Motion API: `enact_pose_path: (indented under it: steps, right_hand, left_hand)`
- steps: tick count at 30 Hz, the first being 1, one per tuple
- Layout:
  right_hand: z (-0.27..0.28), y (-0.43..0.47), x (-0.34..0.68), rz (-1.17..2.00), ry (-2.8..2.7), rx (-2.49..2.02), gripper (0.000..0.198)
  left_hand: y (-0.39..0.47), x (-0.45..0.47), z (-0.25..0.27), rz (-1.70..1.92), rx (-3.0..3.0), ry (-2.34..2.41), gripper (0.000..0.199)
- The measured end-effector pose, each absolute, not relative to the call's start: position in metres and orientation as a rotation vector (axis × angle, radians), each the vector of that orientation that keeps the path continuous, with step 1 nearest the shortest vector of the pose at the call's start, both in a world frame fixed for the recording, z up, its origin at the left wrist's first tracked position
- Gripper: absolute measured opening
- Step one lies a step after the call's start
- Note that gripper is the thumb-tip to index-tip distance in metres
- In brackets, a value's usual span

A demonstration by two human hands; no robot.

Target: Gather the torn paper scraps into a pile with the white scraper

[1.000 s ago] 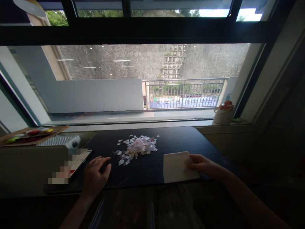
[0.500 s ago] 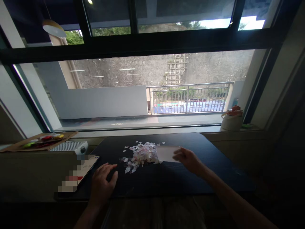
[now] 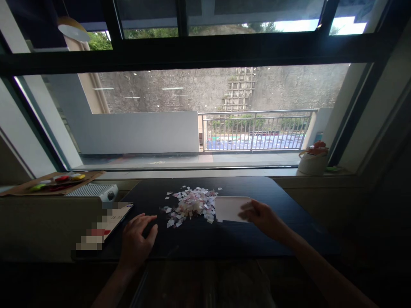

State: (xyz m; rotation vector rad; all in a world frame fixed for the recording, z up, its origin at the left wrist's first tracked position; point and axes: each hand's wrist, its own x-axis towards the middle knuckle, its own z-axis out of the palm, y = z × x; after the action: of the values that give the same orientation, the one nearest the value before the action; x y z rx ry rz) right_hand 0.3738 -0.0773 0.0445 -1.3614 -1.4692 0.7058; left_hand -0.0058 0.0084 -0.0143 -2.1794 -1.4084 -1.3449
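A loose heap of small white paper scraps (image 3: pixel 194 204) lies in the middle of the dark table (image 3: pixel 205 241), with single scraps scattered on its left side and far edge. My right hand (image 3: pixel 261 217) is closed on the right end of a flat white rectangular card or shallow tray (image 3: pixel 229 208); which of the two I cannot tell. Its left edge touches the heap. The fingers of that hand are slightly blurred. My left hand (image 3: pixel 138 235) hovers over or rests on the table left of the scraps, thumb and fingers apart, holding nothing.
A partly blurred-out booklet or phone-like flat item (image 3: pixel 111 224) lies at the table's left edge. Beyond it are a white heater-like box (image 3: pixel 96 192) and a brown board (image 3: pixel 19 188) with colourful pieces. A white pot (image 3: pixel 313 163) stands on the sill by the window.
My right hand and the white piece have shifted slightly to the right. The heap's right edge has spread a little that way. My left hand has hardly moved.
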Motion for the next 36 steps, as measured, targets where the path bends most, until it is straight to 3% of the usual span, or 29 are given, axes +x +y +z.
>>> enact_pose_path:
  steps: [15, 19, 24, 30, 36]
  right_hand:
    - [0.062, -0.096, 0.381, 0.562, -1.482, -1.522, 0.015]
    - [0.062, -0.098, 0.38, 0.382, -1.487, -1.66, 0.014]
    - [0.062, -0.099, 0.376, 0.572, -1.494, -1.517, 0.015]
    - [0.065, -0.103, 0.382, 0.327, -1.51, -1.676, 0.016]
    - [0.075, -0.117, 0.392, 0.415, -1.551, -1.692, 0.015]
  left_hand:
    - [0.007, -0.006, -0.011, -1.344, -2.186, -1.385, 0.028]
    - [0.007, -0.005, -0.01, -1.351, -2.19, -1.364, 0.027]
    - [0.004, -0.004, -0.007, -1.35, -2.194, -1.413, 0.027]
    - [0.005, -0.004, -0.008, -1.36, -2.2, -1.407, 0.026]
    - [0.005, -0.004, -0.007, -1.336, -2.184, -1.376, 0.028]
